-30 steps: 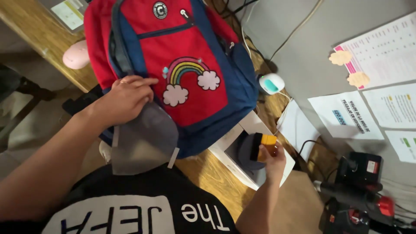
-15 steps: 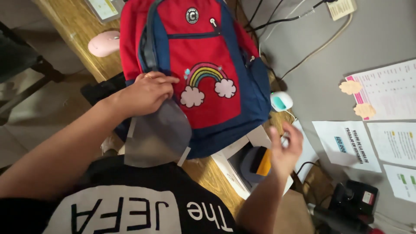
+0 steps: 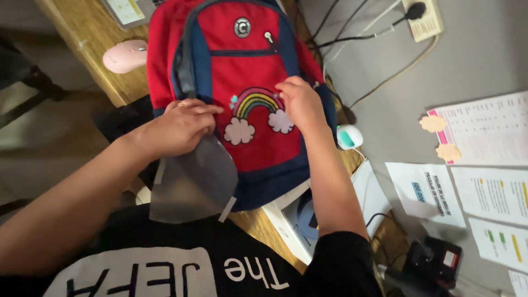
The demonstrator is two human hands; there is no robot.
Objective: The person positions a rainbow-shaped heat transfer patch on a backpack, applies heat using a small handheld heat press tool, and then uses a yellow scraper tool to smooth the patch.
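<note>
A red and blue backpack [image 3: 242, 66] with a rainbow and cloud patch lies on a wooden desk [image 3: 88, 33]. My left hand [image 3: 181, 125] grips the bag's left side, just above its grey side pocket [image 3: 192, 181], which hangs over the desk edge. My right hand [image 3: 300, 102] rests on the front of the bag beside the rainbow, with its fingers curled at the bag's right edge. Nothing shows inside that hand.
A pink mouse [image 3: 125, 55] lies left of the bag, and a small white and teal device [image 3: 349, 136] to its right. A white box [image 3: 286, 220] holding a dark blue thing sits under my right arm. Papers [image 3: 484, 132], cables and a wall socket [image 3: 421, 16] are on the right.
My right hand left the white box, where it held an orange thing, and moved up onto the front of the backpack. My left hand stayed on the bag's side.
</note>
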